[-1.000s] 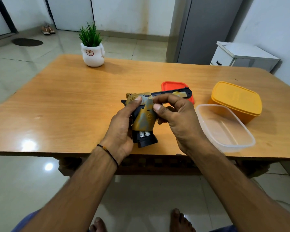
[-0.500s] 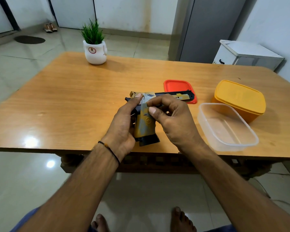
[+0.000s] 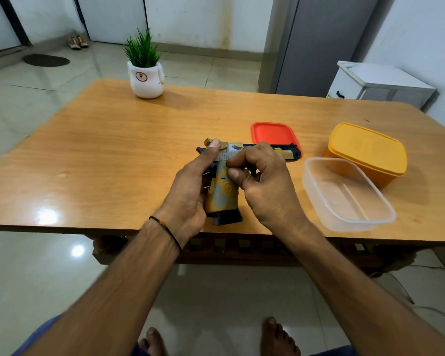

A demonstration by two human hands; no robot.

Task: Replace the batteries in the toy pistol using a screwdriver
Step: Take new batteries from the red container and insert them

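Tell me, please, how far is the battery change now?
Done, it seems: the black base is pushed in at the bottom of the toy pistol, no batteries showing. In hand: left hand and right hand both hold the pistol. Left: perhaps tightening a screw, but no screwdriver is in view.

Wooden table (image 3: 113,150), glossy tiled floor (image 3: 36,278).

Black magazine (image 3: 228,219) has slid into the grip (image 3: 222,194).

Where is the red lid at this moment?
In the head view, the red lid lies flat on the table, right of centre, behind the toy pistol and left of the yellow box.
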